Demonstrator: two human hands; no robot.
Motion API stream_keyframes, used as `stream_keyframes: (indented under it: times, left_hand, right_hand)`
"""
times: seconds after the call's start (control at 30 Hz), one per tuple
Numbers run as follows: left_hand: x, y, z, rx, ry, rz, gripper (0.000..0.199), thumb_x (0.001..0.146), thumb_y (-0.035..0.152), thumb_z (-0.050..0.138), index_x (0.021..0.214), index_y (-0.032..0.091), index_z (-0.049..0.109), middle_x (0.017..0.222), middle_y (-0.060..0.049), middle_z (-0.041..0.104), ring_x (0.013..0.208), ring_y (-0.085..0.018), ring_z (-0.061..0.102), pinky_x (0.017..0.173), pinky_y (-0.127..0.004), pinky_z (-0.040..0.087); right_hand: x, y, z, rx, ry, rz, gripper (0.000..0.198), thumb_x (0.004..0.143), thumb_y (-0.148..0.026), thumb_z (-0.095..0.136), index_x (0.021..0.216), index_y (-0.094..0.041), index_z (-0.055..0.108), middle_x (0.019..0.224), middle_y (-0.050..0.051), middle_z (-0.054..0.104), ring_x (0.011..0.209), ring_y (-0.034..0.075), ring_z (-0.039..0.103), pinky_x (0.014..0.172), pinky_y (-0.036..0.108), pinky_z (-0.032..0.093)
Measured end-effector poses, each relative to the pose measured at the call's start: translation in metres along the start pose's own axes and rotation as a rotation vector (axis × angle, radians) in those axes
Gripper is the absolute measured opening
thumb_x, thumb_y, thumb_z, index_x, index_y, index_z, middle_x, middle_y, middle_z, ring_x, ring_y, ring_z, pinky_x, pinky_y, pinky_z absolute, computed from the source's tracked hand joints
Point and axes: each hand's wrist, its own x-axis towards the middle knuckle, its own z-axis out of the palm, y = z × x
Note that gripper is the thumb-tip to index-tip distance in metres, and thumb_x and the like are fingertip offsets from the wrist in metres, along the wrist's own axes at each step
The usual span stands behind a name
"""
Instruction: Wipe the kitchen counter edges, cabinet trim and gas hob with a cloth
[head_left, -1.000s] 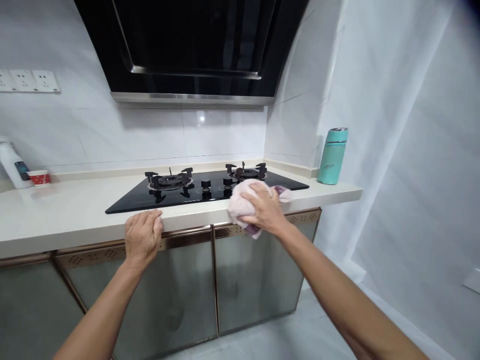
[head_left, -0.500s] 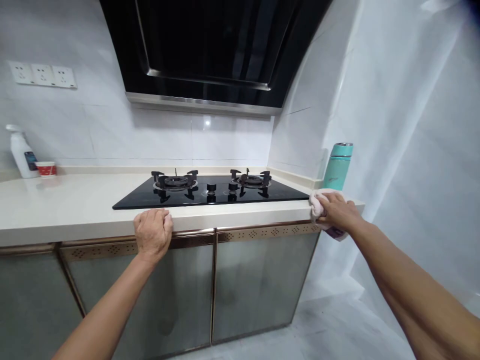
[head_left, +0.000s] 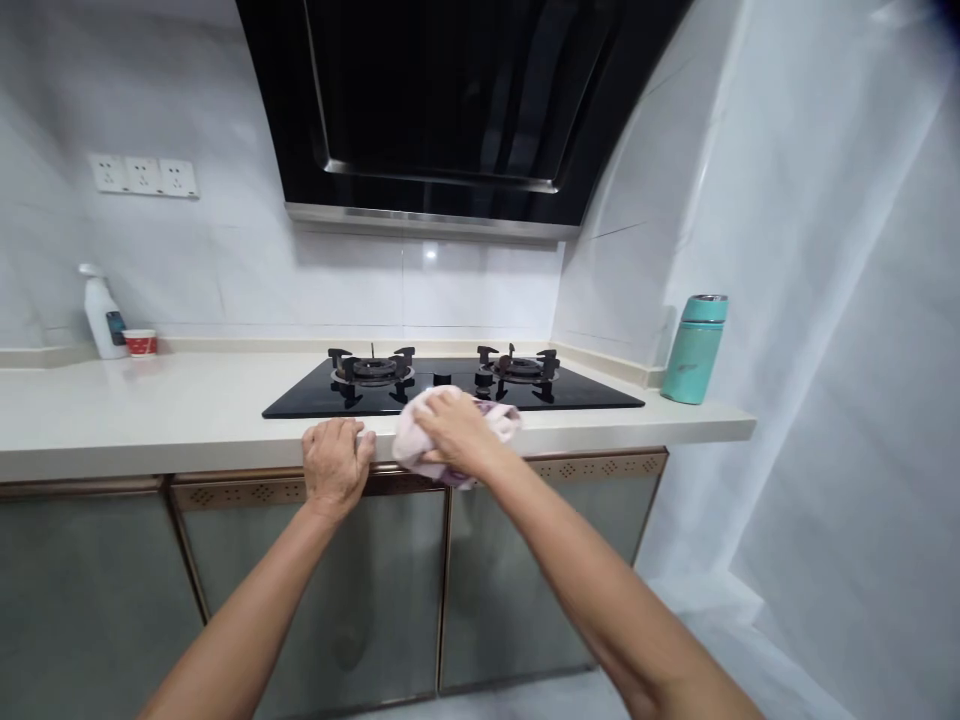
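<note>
My right hand (head_left: 450, 432) presses a pale pink cloth (head_left: 409, 440) against the front edge of the cream countertop (head_left: 150, 420), just in front of the black glass gas hob (head_left: 450, 388). My left hand (head_left: 334, 465) rests right beside it on the counter's front edge, fingers curled over the rim and holding nothing else. The cloth bunches under my right palm and a darker patterned part of it sticks out to the right.
A teal flask (head_left: 694, 348) stands at the counter's right end. A white pump bottle (head_left: 101, 313) and a small red cup (head_left: 140, 343) sit at the back left. A black range hood (head_left: 450, 100) hangs above. Glass-front cabinet doors (head_left: 360, 590) are below.
My right hand slid the cloth along the counter edge to the right end, then back left to beside my left hand. My view has shifted to the left.
</note>
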Motion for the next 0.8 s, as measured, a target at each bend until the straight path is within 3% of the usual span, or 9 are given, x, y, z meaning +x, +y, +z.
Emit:
stream_keyframes:
  times: [0.13, 0.27, 0.4, 0.47, 0.57, 0.63, 0.67, 0.73, 0.8]
  left_hand:
    - [-0.001, -0.009, -0.002, -0.018, 0.003, -0.021, 0.041, 0.102, 0.033, 0.026, 0.09, 0.02, 0.064, 0.09, -0.013, 0.067, 0.092, -0.029, 0.056, 0.091, -0.044, 0.038]
    - [-0.002, -0.013, -0.005, 0.003, -0.003, 0.009, 0.04, 0.101, 0.031, 0.025, 0.088, 0.02, 0.061, 0.09, -0.013, 0.065, 0.092, -0.028, 0.057, 0.091, -0.043, 0.04]
    - [-0.002, -0.009, -0.011, 0.046, -0.049, 0.046, 0.039, 0.102, 0.032, 0.027, 0.085, 0.019, 0.06, 0.087, -0.013, 0.064, 0.09, -0.028, 0.058, 0.091, -0.043, 0.041]
    - [-0.003, -0.009, -0.013, 0.033, -0.075, 0.059, 0.037, 0.101, 0.031, 0.029, 0.083, 0.02, 0.059, 0.085, -0.012, 0.064, 0.09, -0.027, 0.059, 0.091, -0.044, 0.043]
    - [-0.004, -0.012, -0.015, -0.024, -0.095, 0.047, 0.031, 0.1, 0.031, 0.033, 0.084, 0.021, 0.058, 0.085, -0.009, 0.064, 0.092, -0.027, 0.06, 0.093, -0.044, 0.045]
    - [-0.003, -0.015, -0.017, -0.112, -0.065, -0.015, 0.023, 0.098, 0.033, 0.041, 0.097, 0.019, 0.059, 0.091, -0.009, 0.064, 0.095, -0.026, 0.061, 0.094, -0.044, 0.047]
    - [-0.002, -0.015, -0.018, -0.168, -0.03, -0.062, 0.023, 0.096, 0.034, 0.045, 0.107, 0.018, 0.058, 0.097, -0.01, 0.064, 0.096, -0.025, 0.062, 0.094, -0.043, 0.049]
    - [0.002, -0.012, -0.022, -0.259, 0.043, -0.119, 0.04, 0.092, 0.035, 0.052, 0.127, 0.015, 0.051, 0.112, -0.013, 0.062, 0.104, -0.025, 0.062, 0.095, -0.042, 0.05]
    - [0.008, -0.001, -0.026, -0.262, 0.044, -0.047, 0.054, 0.089, 0.04, 0.058, 0.137, 0.016, 0.048, 0.132, -0.018, 0.054, 0.123, -0.028, 0.056, 0.104, -0.046, 0.047]
  right_hand:
    - [0.06, -0.054, 0.006, 0.111, 0.065, -0.04, 0.045, 0.086, -0.044, 0.068, 0.121, -0.017, 0.06, 0.122, 0.014, 0.061, 0.112, 0.03, 0.051, 0.096, 0.044, 0.041]
    - [0.064, -0.061, 0.01, 0.209, 0.039, -0.012, 0.061, 0.082, -0.044, 0.072, 0.134, -0.016, 0.054, 0.14, 0.017, 0.053, 0.127, 0.034, 0.045, 0.102, 0.051, 0.039]
    - [0.044, -0.035, -0.003, 0.401, 0.06, -0.052, 0.085, 0.076, -0.056, 0.079, 0.147, -0.023, 0.046, 0.155, 0.016, 0.04, 0.141, 0.032, 0.035, 0.111, 0.052, 0.034]
    - [0.03, -0.012, -0.014, 0.461, 0.14, 0.059, 0.073, 0.085, -0.059, 0.069, 0.147, -0.027, 0.048, 0.155, 0.013, 0.042, 0.141, 0.028, 0.038, 0.113, 0.05, 0.033]
    - [-0.002, 0.027, -0.021, 0.423, 0.175, 0.349, 0.045, 0.104, -0.048, 0.036, 0.132, -0.023, 0.061, 0.139, 0.011, 0.06, 0.128, 0.024, 0.052, 0.107, 0.044, 0.038]
    - [-0.028, 0.05, -0.013, 0.33, 0.062, 0.465, 0.05, 0.107, -0.04, 0.021, 0.116, -0.022, 0.068, 0.122, 0.009, 0.069, 0.116, 0.022, 0.06, 0.097, 0.038, 0.044]
    - [-0.04, 0.058, -0.006, 0.25, 0.004, 0.458, 0.049, 0.107, -0.037, 0.022, 0.113, -0.022, 0.068, 0.117, 0.009, 0.071, 0.114, 0.022, 0.061, 0.095, 0.036, 0.044]
    - [-0.06, 0.068, 0.014, 0.098, -0.061, 0.417, 0.045, 0.106, -0.032, 0.025, 0.117, -0.023, 0.067, 0.119, 0.008, 0.071, 0.115, 0.022, 0.061, 0.093, 0.036, 0.046]
    - [-0.072, 0.071, 0.032, -0.024, -0.082, 0.384, 0.043, 0.104, -0.027, 0.027, 0.122, -0.022, 0.066, 0.125, 0.01, 0.07, 0.117, 0.024, 0.062, 0.092, 0.038, 0.048]
